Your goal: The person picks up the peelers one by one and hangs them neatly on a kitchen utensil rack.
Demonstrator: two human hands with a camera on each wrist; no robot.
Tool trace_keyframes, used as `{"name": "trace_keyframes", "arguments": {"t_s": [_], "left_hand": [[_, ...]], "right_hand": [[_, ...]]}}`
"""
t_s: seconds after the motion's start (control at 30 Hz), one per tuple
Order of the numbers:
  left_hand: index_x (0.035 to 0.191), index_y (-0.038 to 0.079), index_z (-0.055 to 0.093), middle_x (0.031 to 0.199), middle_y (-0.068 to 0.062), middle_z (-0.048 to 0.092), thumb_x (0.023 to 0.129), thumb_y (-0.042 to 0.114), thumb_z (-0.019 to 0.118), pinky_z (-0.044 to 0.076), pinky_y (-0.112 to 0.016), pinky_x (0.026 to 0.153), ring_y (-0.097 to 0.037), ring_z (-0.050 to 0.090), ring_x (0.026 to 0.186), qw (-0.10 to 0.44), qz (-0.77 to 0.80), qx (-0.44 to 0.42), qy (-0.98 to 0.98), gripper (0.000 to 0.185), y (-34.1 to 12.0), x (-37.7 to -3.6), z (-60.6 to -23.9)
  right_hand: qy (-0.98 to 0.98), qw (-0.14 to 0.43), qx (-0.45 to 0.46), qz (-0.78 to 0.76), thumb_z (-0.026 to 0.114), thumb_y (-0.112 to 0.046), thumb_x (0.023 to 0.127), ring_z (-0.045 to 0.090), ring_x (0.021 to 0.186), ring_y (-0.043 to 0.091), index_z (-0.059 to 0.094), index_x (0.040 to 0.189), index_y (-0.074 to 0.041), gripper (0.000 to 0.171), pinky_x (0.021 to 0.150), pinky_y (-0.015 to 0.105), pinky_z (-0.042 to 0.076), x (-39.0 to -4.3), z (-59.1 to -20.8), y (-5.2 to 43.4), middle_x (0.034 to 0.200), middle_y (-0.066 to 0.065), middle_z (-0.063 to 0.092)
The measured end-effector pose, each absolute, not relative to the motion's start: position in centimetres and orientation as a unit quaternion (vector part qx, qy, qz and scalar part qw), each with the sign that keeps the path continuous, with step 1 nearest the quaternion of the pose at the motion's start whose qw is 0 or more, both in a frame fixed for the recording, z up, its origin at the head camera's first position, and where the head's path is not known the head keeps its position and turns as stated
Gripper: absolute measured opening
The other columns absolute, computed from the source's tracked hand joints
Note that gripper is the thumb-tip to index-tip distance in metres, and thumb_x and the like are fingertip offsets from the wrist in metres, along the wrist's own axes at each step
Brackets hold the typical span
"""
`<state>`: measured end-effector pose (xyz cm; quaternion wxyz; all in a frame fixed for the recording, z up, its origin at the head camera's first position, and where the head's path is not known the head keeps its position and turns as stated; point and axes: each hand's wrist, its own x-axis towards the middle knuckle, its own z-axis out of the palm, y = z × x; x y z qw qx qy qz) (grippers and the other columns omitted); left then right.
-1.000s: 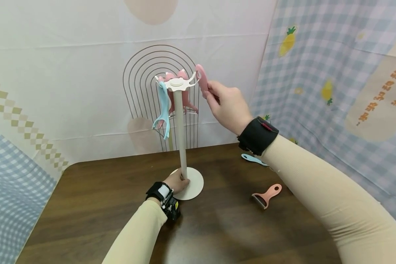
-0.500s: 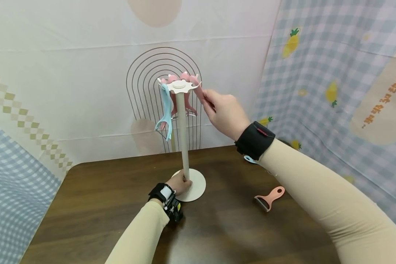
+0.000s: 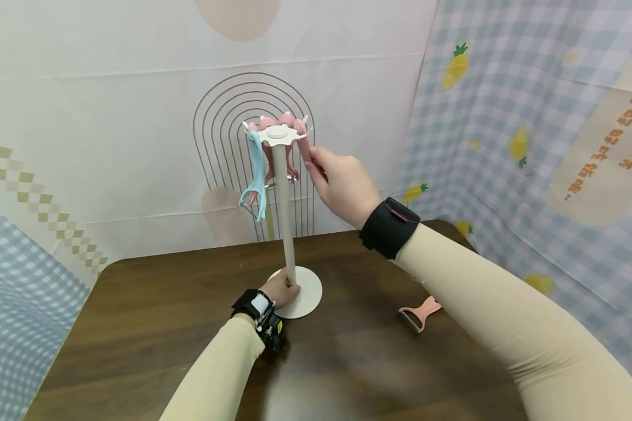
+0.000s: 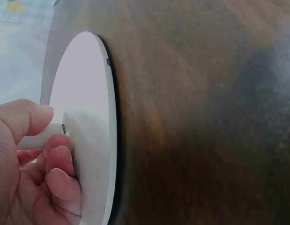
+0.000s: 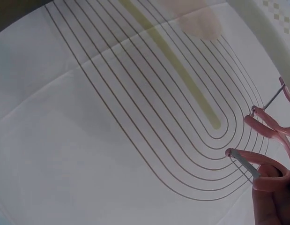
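The stand point(image 3: 286, 222), a white pole on a round base, rises at the middle of the brown table point(image 3: 137, 327). Its top disc carries a blue peeler point(image 3: 256, 172) at 9 o'clock and pink peelers behind the pole. The right hand point(image 3: 339, 184), at 3 o'clock from the top disc, pinches a pink peeler point(image 3: 304, 146) that hangs at the rim. The left hand point(image 3: 280, 289) curls round the foot of the pole. The left wrist view shows what the head view cannot: thumb and fingers point(image 4: 58, 164) wrapped on the pole just where it meets the base. The right wrist view shows the peeler's blade point(image 5: 244, 164) beside the fingertips. A loose pink peeler point(image 3: 418, 313) lies on the table at 4 o'clock from the base, partly under the right sleeve.
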<state>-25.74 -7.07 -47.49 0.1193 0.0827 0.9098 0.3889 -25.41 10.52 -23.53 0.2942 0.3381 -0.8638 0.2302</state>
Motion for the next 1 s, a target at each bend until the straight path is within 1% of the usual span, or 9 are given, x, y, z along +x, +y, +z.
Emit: {"name": "trace_keyframes", "arguments": {"t_s": [0.3, 0.5, 0.6, 0.8, 1.0], "left_hand": [[0.133, -0.004, 0.044, 0.118, -0.023, 0.059, 0.096, 0.014, 0.058, 0.044, -0.047, 0.093, -0.033, 0.057, 0.111, 0.123, 0.385, 0.079, 0.911, 0.043, -7.56, -26.22, -47.57], [0.134, -0.003, 0.043, 0.120, -0.024, 0.059, 0.096, 0.014, 0.059, 0.044, -0.047, 0.094, -0.033, 0.056, 0.112, 0.132, 0.388, 0.079, 0.909, 0.044, -7.55, -26.37, -47.74], [0.134, -0.003, 0.043, 0.121, -0.023, 0.058, 0.096, 0.015, 0.059, 0.043, -0.047, 0.095, -0.033, 0.055, 0.113, 0.135, 0.389, 0.079, 0.908, 0.045, -7.50, -26.40, -47.83], [0.129, -0.004, 0.046, 0.118, -0.021, 0.059, 0.096, 0.014, 0.059, 0.043, -0.047, 0.094, -0.031, 0.056, 0.111, 0.137, 0.390, 0.082, 0.907, 0.040, -7.34, -26.42, -48.03], [0.124, -0.004, 0.048, 0.109, -0.019, 0.060, 0.095, 0.012, 0.059, 0.045, -0.045, 0.091, -0.029, 0.057, 0.104, 0.127, 0.387, 0.081, 0.910, 0.035, -7.23, -26.17, -47.88]], "right_hand": [[-0.858, 0.292, 0.343, 0.246, 0.053, -0.017, 0.100, 0.054, 0.061, 0.017, 0.059, 0.111, -0.001, 0.020, 0.057, 0.028, 0.044, -25.54, -23.30, 10.05, 0.085, 0.008, 0.064], [-0.859, 0.289, 0.346, 0.243, 0.052, -0.018, 0.101, 0.053, 0.062, 0.017, 0.059, 0.110, -0.001, 0.021, 0.058, 0.029, 0.043, -25.49, -23.38, 10.06, 0.085, 0.008, 0.063], [-0.858, 0.289, 0.347, 0.245, 0.053, -0.018, 0.101, 0.054, 0.063, 0.016, 0.059, 0.110, -0.001, 0.020, 0.058, 0.028, 0.045, -25.55, -23.46, 10.17, 0.086, 0.008, 0.064], [-0.864, 0.281, 0.342, 0.241, 0.054, -0.016, 0.100, 0.055, 0.064, 0.016, 0.059, 0.111, -0.001, 0.019, 0.059, 0.027, 0.046, -25.56, -23.51, 10.43, 0.088, 0.009, 0.065], [-0.865, 0.279, 0.340, 0.242, 0.053, -0.017, 0.100, 0.055, 0.063, 0.017, 0.058, 0.111, -0.001, 0.019, 0.058, 0.028, 0.045, -25.49, -23.76, 10.49, 0.089, 0.009, 0.066]]}}
